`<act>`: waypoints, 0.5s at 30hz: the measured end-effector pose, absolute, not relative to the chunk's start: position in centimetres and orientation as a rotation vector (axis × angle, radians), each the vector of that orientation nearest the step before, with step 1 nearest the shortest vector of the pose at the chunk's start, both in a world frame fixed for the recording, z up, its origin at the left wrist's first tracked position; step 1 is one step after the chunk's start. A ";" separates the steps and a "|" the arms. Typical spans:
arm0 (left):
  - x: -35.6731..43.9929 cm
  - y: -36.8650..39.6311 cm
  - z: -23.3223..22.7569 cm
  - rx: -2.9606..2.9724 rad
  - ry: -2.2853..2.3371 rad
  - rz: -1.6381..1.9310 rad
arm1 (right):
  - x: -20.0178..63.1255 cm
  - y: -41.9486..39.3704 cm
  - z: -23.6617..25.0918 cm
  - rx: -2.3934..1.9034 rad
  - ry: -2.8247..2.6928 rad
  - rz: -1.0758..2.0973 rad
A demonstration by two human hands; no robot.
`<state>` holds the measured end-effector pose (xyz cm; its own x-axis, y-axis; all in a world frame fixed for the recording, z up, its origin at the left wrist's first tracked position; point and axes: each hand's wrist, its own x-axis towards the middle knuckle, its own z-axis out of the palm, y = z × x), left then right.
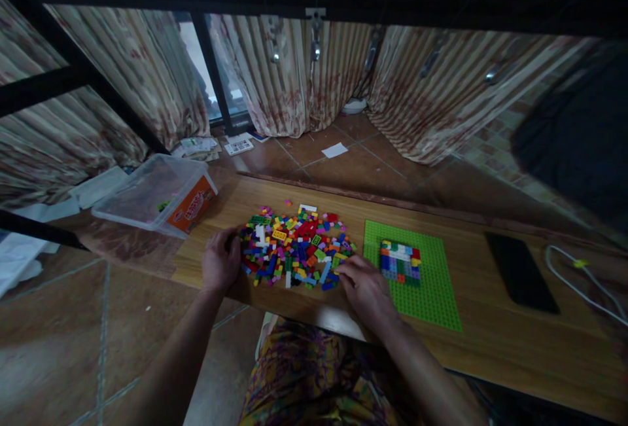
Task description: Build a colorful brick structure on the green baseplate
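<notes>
Our left hand (220, 261) and right hand (364, 290) rest loosely curled at either edge of the brick pile (297, 249) on the counter (490, 341), each grip pinching nothing; green baseplate (426, 282) just right.

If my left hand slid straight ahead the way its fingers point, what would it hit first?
Most likely the pile of bricks: the left hand rests at its left edge, fingers aimed up and right into it, already touching or nearly so.
</notes>
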<state>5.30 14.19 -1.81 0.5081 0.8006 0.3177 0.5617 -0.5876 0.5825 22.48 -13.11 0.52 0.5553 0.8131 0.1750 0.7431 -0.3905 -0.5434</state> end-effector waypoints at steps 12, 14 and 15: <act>5.2 14.4 -1.9 2.368 1.128 0.767 | 22.9 -11.8 1.9 -2.334 -1.531 0.216; 5.2 14.4 -1.9 2.369 1.133 0.758 | 22.7 -12.1 2.0 -2.303 -1.443 0.191; 5.2 14.5 -1.9 2.368 1.134 0.753 | 22.7 -12.5 2.2 -2.273 -1.373 0.178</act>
